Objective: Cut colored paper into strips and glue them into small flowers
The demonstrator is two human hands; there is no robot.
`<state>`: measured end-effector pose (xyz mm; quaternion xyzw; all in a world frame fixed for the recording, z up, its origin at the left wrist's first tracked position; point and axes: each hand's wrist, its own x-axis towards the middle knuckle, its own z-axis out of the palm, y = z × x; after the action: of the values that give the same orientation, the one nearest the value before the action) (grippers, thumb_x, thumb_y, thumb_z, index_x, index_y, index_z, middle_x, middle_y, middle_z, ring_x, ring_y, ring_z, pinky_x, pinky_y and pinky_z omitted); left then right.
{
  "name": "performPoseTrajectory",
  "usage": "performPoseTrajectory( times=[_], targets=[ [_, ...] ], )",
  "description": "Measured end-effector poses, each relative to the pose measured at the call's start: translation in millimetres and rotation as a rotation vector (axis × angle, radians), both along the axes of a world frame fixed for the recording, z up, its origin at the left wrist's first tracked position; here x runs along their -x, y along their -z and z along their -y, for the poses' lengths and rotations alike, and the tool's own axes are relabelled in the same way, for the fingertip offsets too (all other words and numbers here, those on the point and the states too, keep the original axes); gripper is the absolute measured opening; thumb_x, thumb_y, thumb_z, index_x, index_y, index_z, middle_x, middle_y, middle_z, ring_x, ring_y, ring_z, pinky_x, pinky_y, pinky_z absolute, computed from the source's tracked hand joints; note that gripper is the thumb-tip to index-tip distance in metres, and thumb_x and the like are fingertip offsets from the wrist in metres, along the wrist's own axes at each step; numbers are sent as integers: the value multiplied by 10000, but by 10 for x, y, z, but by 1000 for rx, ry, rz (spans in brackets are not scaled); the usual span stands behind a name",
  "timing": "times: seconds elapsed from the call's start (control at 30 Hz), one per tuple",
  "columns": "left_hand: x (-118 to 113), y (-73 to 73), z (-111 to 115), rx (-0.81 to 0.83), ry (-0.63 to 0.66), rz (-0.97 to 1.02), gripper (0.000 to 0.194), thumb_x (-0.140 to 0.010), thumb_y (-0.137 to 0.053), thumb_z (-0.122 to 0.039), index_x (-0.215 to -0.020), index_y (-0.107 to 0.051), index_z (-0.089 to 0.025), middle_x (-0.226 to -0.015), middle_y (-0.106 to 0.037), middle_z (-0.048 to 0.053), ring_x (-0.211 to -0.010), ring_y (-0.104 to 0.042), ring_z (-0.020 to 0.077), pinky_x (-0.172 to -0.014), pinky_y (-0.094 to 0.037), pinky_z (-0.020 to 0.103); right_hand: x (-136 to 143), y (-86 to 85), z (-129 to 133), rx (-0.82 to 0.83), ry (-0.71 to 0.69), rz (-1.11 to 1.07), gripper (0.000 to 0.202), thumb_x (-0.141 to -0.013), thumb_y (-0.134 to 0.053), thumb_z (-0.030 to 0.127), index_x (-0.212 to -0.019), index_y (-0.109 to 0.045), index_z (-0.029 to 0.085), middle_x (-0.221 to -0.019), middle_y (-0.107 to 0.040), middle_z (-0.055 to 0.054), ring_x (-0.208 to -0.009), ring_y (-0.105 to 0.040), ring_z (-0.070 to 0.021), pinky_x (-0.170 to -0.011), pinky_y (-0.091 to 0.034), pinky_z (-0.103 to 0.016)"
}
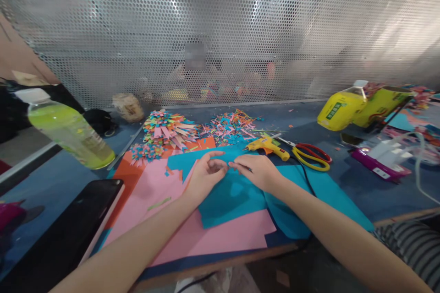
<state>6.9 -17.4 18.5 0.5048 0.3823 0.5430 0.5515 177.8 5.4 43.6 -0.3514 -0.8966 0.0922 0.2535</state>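
One blue sheet lies over pink paper, beneath both hands: left hand half-curled, right hand pinched, close together; cannot tell whether either grips anything. Second blue sheet under right forearm. One glue gun, one pair of scissors beyond. At least two bottles: left bottle, right bottle with green label, characters too small to read. Table edge runs just below pink paper; perforated panel bounds far side.
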Motion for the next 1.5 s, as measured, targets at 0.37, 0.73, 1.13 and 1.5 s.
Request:
performPoseTrajectory(
  times=[0.37,0.73,1.13,1.5],
  targets=[
    [15,52,-21,-58,-10,-73,351,-662,-635,-168,-975,-476,-186,-689,-625,-29,-662,-585,113,-648,-440,229,-8,-24,11,0,18,39,285,-883,-399,317,-752,-600,164,-710,-612,-35,-646,-551,-115,-579,-340,-197],
    [15,-6,29,-191,-34,-309,311,-690,-577,-126,-981,-484,-185,-740,-631,-5,-733,-590,127,-720,-439,252,-38,-63,12,134,-4,3,291,-869,-427,291,-646,-557,157,-607,-555,6,-549,-465,-76,-523,-278,-188],
    [36,30,3,-116,-7,-298,438,-700,-612,-223,-1114,-470,-201,-825,-664,25,-789,-610,165,-777,-445,307,-86,-41,-17,325,-37,-171,316,-869,-413,330,-636,-535,155,-559,-523,16,-467,-461,-65,-462,-320,-176],
    [1,19,21,-23,2,-127,404,-678,-649,-226,-1051,-496,-194,-737,-651,-13,-725,-606,126,-686,-434,235,-66,-51,-5,308,-52,-170,293,-858,-446,312,-642,-570,158,-541,-545,16,-504,-497,-76,-508,-356,-181]
  ],
)
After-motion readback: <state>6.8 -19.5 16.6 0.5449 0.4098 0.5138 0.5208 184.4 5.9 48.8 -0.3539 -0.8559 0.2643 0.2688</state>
